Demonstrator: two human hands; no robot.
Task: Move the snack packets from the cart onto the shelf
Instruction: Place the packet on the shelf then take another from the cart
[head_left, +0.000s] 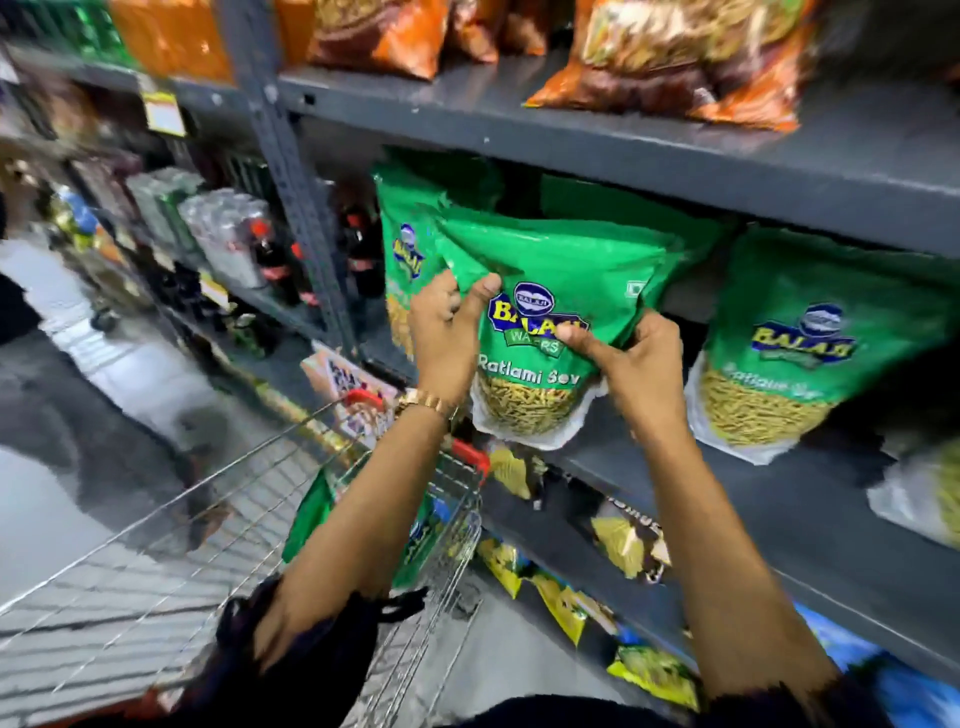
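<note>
A green snack packet (545, 291) with yellow sev in its clear bottom stands at the front edge of the grey middle shelf (737, 499). My left hand (447, 332) pinches its left side near the top. My right hand (634, 364) grips its right edge, thumb across the front. More green packets lean behind it (405, 244) and another stands to the right (810, 343). The wire cart (218, 525) sits below left, with at least one green packet (311, 514) inside, partly hidden by my left forearm.
The shelf above (675, 135) carries orange and brown snack bags (691, 57). The shelf below holds yellow packets (561, 603). Left of the grey upright (291, 171) stand dark soda bottles (270, 260). Grey floor (78, 395) stretches down the aisle at left.
</note>
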